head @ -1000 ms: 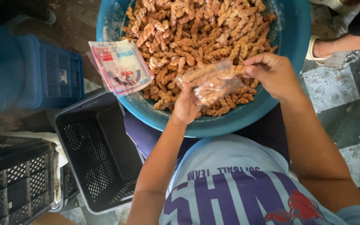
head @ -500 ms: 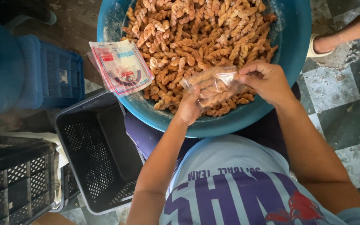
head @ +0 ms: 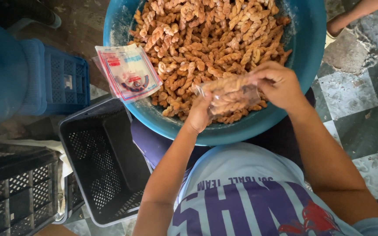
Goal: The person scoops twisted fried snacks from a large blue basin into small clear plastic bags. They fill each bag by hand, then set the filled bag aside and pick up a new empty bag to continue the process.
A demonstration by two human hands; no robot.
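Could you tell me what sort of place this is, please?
Probably a small home snack-packing spot: a blue basin of fried twists, printed bags on its rim, black crates on a tiled floor.

There is a single view, from a camera worn on the person's head. It looks almost straight down over the chest and forearms, so the shirt fills the lower edge. It sits close: the blue basin (head: 305,65) runs off the top of the frame. The black crate (head: 106,161) lies lower left, checked floor tiles (head: 364,109) right. The far edge is probably cropped.
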